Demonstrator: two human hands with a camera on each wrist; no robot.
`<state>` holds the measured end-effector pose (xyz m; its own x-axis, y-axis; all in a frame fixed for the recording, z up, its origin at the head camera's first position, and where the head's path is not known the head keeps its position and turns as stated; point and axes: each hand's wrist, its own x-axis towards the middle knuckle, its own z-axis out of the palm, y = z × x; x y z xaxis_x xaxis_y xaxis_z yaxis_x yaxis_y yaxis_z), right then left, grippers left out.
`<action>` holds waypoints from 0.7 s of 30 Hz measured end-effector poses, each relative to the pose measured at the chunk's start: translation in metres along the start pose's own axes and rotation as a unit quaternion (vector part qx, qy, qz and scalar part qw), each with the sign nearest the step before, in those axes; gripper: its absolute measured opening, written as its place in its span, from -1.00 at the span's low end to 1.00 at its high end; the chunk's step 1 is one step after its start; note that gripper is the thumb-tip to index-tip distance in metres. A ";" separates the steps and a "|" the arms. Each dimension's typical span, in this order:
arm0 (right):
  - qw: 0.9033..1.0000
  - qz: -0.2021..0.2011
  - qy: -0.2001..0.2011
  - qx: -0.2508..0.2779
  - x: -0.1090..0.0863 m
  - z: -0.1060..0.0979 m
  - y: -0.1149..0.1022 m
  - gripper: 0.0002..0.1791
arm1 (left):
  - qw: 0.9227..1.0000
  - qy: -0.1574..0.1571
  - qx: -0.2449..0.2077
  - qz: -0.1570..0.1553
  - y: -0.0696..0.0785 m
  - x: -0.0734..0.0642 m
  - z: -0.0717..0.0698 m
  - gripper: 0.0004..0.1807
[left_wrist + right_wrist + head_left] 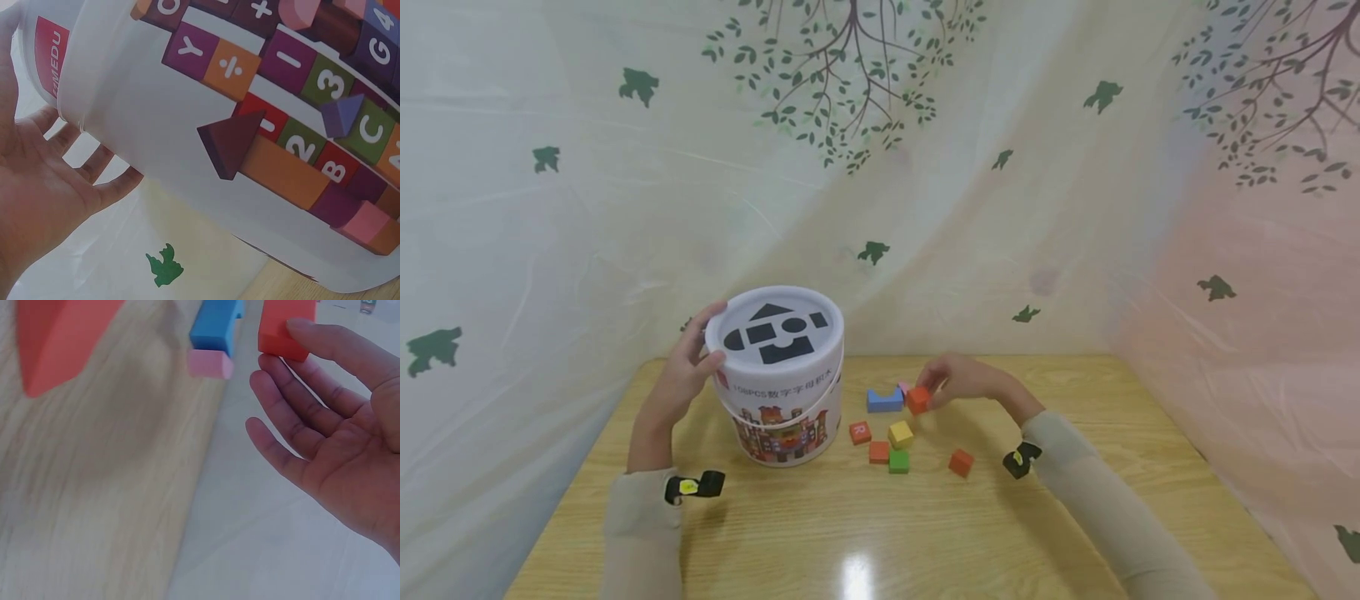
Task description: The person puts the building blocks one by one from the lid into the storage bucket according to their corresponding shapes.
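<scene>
A white lidded bucket [782, 375] of toy blocks stands on the left of the table, with printed blocks [294, 150] on its side. My left hand [681, 375] holds it at the upper left, thumb on the near side and fingers round the back of the rim. In the left wrist view those spread fingers [115, 184] pass partly out of sight behind the bucket. My right hand [958, 379] pinches a red block [918, 400] between thumb and fingertips. Beside that block lie a blue notched block [885, 401] and a pink block [209, 364].
Nearer the front are a red letter block [860, 432], a yellow block [900, 434], an orange-red block [878, 452] and a green block [898, 462]. Another red block [961, 462] lies apart to the right. A printed curtain [962, 250] hangs behind the wooden table [790, 533].
</scene>
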<state>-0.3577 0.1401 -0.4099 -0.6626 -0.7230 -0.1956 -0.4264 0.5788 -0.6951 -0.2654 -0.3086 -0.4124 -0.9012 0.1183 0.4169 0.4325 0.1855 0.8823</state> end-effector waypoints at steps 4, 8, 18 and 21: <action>1.000 -0.012 0.001 -0.002 0.004 -0.004 -0.007 -0.72 | 1.000 -0.001 0.002 0.000 0.000 0.000 0.000 -0.23; 1.000 -0.020 0.013 0.005 0.006 -0.010 -0.015 -0.70 | 1.000 -0.001 0.003 0.002 0.001 0.000 0.000 -0.23; 0.998 -0.047 0.027 -0.007 0.011 -0.031 -0.046 -0.69 | 1.000 0.002 0.008 0.003 0.002 0.000 0.000 -0.24; 0.998 -0.051 0.036 -0.018 0.011 -0.038 -0.056 -0.69 | 1.000 0.002 0.014 0.001 0.001 0.000 0.000 -0.24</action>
<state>-0.3648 0.1137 -0.3463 -0.6561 -0.7511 -0.0736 -0.5150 0.5168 -0.6839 -0.2646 -0.3081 -0.4116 -0.9008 0.1152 0.4186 0.4340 0.2128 0.8754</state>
